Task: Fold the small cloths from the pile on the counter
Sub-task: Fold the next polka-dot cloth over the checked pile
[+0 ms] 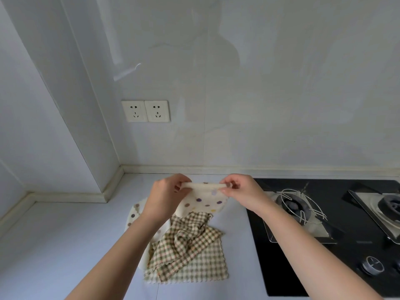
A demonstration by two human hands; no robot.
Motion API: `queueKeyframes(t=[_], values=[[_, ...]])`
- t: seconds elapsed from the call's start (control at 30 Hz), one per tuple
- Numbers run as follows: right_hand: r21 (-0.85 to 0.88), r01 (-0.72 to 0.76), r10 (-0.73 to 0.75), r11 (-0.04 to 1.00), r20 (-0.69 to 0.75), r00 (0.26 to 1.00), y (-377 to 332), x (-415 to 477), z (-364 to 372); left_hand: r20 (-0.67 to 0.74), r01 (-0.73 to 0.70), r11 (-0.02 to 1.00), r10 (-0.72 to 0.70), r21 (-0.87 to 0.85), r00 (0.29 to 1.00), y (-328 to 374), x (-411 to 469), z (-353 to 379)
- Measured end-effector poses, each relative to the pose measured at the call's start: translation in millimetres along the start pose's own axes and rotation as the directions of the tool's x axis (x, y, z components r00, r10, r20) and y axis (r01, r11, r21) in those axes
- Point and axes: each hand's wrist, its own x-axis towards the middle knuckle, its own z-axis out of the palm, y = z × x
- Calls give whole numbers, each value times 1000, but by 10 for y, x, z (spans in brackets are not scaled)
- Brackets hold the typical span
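I saw the left hand and the right hand raised side by side just below the middle of the frame. Between them they held up a small cream cloth with purple, brown and yellow dots. Each grip was closed on one end of its doubled top edge. The left thumb and curled fingers pinched the left corner, and the right thumb and forefinger pinched the right corner. The edge ran taut and level from one grip to the other, and the rest of the cloth hung down from it.

Under the hands, at lower centre, the pile sat on the pale grey counter. A crumpled brown-and-green checked cloth lay on top. It partly covered a flat, paler green-checked cloth with a zigzag hem. Another cream dotted cloth showed at the pile's left edge, partly behind the left forearm.

A black glass gas hob filled the lower right, with a wire pan ring over its near burner. A white double wall socket sat left of centre.
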Motion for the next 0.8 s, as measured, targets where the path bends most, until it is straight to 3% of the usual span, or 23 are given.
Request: queueKeyframes(t=[0.07,0.13,0.23,0.4,0.57,0.8], values=[[-230,89,-89,969,8,996,-31,-24,-10,18,-155,986,154,60,988,22,2,-7],[-299,164,-129,940,131,983,-116,-63,27,67,-268,961,264,65,962,77,25,0],[-178,161,-123,971,206,971,-243,-100,178,116,-271,962,270,-11,956,215,45,-4],[69,11,-21,998,150,988,-126,-98,162,216,11,976,37,-217,976,173,-108,-83],[264,-24,-16,964,145,989,-7,-137,103,188,-68,975,109,-211,976,-29,-284,-140],[272,27,-73,962,161,984,-25,-134,109,102,-120,985,133,-126,986,38,-241,-214]])
